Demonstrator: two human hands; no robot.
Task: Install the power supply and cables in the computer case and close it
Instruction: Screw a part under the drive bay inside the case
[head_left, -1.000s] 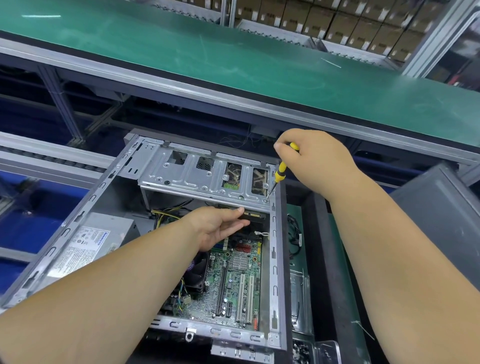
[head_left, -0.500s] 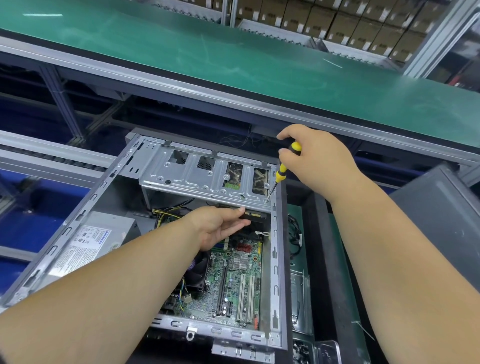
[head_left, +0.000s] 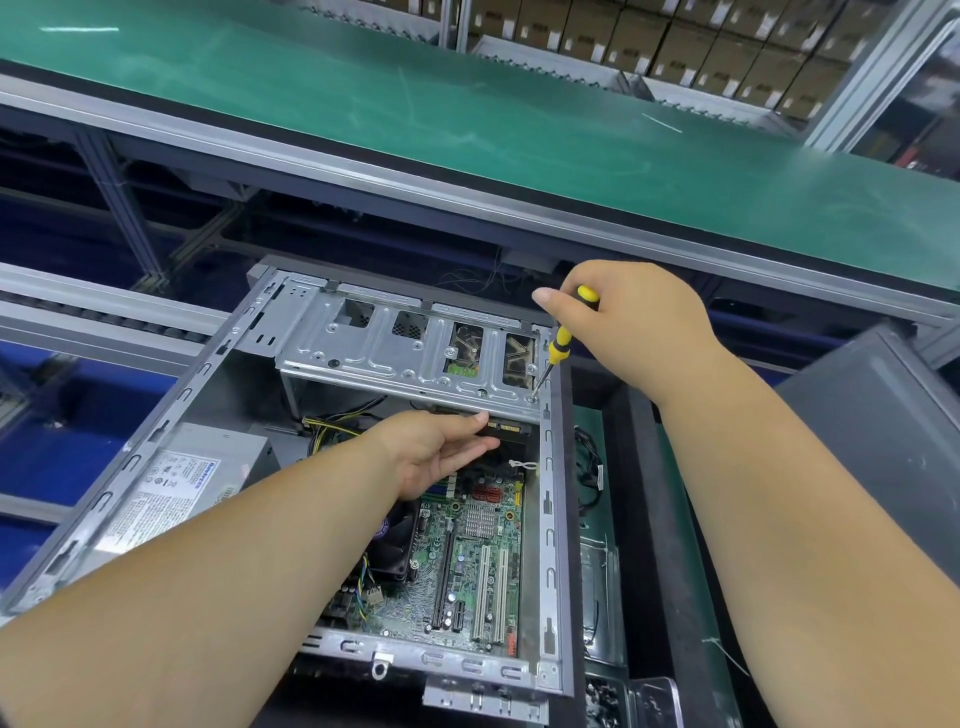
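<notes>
An open computer case (head_left: 549, 519) lies on its side before me, with the green motherboard (head_left: 478, 566) showing inside. The grey power supply (head_left: 171, 483) sits in the case's left part, its label facing up. Yellow and black cables (head_left: 332, 423) run behind my left wrist. My right hand (head_left: 623, 322) grips a yellow-and-black screwdriver (head_left: 560, 348), its tip on a screw at the right corner of the metal drive cage (head_left: 410, 358). My left hand (head_left: 441, 449) reaches under the cage's front edge with straight fingers, touching the underside.
A green conveyor belt (head_left: 467, 119) runs across the back, with cardboard boxes (head_left: 675, 41) stacked behind it. A dark grey side panel (head_left: 893, 441) leans at the right. A black tray (head_left: 649, 519) with a black cable lies just right of the case.
My right hand has turned on the screwdriver handle, with its fingers shifted. The left hand and the case have stayed in place.
</notes>
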